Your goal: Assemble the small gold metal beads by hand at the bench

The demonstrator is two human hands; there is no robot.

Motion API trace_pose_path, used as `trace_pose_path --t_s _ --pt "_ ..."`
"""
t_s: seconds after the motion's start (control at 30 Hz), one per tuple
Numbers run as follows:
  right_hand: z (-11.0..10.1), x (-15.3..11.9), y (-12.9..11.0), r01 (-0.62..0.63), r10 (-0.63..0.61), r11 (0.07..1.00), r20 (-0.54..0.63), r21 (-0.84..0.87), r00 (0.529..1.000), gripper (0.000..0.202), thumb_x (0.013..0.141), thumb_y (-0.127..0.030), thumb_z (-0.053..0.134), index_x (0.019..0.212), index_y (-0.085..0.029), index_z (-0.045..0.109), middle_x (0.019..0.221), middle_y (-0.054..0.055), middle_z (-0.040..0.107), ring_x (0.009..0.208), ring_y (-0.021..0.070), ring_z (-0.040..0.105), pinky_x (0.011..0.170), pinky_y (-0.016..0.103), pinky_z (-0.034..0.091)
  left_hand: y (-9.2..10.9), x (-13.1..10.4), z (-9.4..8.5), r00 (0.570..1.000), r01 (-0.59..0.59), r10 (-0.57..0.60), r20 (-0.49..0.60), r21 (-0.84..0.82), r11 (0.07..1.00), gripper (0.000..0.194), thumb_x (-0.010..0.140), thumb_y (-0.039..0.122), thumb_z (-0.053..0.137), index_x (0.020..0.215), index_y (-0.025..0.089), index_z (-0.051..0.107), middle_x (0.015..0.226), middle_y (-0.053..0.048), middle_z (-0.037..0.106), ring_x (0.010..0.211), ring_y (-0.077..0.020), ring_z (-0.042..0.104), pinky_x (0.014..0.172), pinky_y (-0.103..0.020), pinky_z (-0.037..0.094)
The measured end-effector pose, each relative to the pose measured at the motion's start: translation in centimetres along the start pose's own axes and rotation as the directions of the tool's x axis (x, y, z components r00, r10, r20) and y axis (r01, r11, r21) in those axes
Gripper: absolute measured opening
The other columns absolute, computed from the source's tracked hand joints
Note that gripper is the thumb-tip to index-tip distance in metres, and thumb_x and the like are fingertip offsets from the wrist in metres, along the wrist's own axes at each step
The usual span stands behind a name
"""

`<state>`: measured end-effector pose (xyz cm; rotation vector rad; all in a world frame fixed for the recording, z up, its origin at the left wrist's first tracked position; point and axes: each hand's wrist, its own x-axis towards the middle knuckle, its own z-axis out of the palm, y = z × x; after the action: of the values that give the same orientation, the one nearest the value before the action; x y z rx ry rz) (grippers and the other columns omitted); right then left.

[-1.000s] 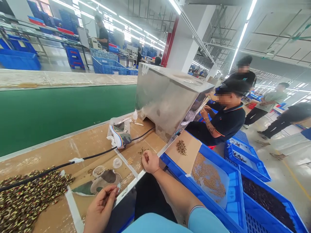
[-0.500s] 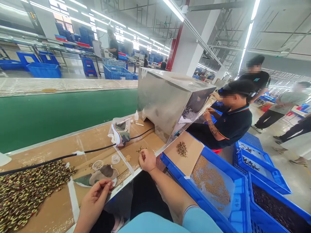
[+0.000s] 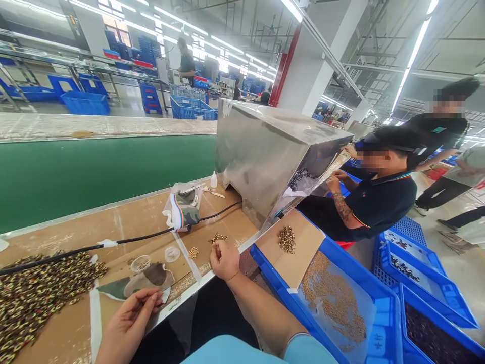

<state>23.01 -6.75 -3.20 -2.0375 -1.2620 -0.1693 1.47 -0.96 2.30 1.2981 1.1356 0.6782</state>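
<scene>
My left hand (image 3: 131, 318) is at the bench's front edge, thumb and forefinger pinched together beside a camouflage cloth (image 3: 149, 279). Whatever lies between those fingertips is too small to make out. My right hand (image 3: 226, 261) rests at the edge with its fingers curled closed, just in front of a small pile of dark and gold pieces (image 3: 217, 237); its fingertips' contents are hidden. Between the hands are a little heap of tan beads (image 3: 193, 252) and two small clear round dishes, one empty-looking dish (image 3: 172, 254) and another dish (image 3: 140, 263) by the cloth.
A large heap of dark and yellow pieces (image 3: 49, 298) covers the bench's left. A black cable (image 3: 132, 237) crosses behind a camouflage bundle (image 3: 185, 210). A metal housing (image 3: 261, 156) stands ahead. Right are a blue crate (image 3: 390, 323) and a seated co-worker (image 3: 386, 197).
The view has shifted, so the bench items appear farther left and the co-workers farther right. Both hands keep nearly the same closed pose and place at the bench edge.
</scene>
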Motion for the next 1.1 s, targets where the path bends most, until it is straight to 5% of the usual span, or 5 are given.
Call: trace_pose_path --t_s 0.5,0.67,0.83,1.1 --pt "-0.1 -0.1 0.3 0.094 -0.094 0.995 -0.002 0.014 0.996 0.012 0.080 -0.021 0.044 0.084 -0.022 0.056 0.054 -0.004 0.054 0.054 0.0115 0.052 0.056 0.023 0.035 -1.9 1.6 0.0 0.997 0.050 -0.051 -0.066 -0.018 0.999 0.054 0.034 0.067 0.076 0.065 0.024 0.067 0.063 0.001 0.071 0.063 -0.0224 0.066 0.058 -0.029 0.059" --pt "-0.1 0.0 0.2 0.084 -0.085 0.996 -0.038 -0.023 0.996 0.013 0.081 -0.022 0.044 0.083 -0.023 0.057 0.053 -0.004 0.054 0.053 0.0114 0.052 0.055 0.023 0.034 -0.8 1.2 0.0 0.999 0.025 -0.025 -0.033 0.008 1.000 0.057 0.035 0.070 0.074 0.066 0.022 0.066 0.064 -0.001 0.071 0.062 -0.0222 0.066 0.056 -0.029 0.058" --pt "-0.4 -0.2 0.0 0.041 -0.041 0.999 -0.048 0.000 0.998 0.017 0.082 -0.026 0.044 0.079 -0.022 0.060 0.052 -0.003 0.053 0.050 0.0112 0.050 0.051 0.023 0.032 0.4 0.3 0.1 0.999 -0.034 0.033 0.022 0.049 0.998 0.054 0.049 0.067 0.068 0.072 0.018 0.063 0.063 -0.004 0.067 0.057 -0.0184 0.063 0.058 -0.029 0.055" --pt "0.1 -0.6 0.9 -0.075 0.072 0.995 0.051 0.059 0.996 0.032 0.086 -0.043 0.042 0.081 -0.016 0.059 0.055 -0.001 0.054 0.046 0.0104 0.045 0.051 0.024 0.034 -1.9 0.6 -0.2 0.988 -0.123 0.123 0.093 -0.004 0.992 0.025 0.074 0.041 0.055 0.077 0.016 0.059 0.064 -0.001 0.060 0.061 -0.0134 0.058 0.057 -0.023 0.048"
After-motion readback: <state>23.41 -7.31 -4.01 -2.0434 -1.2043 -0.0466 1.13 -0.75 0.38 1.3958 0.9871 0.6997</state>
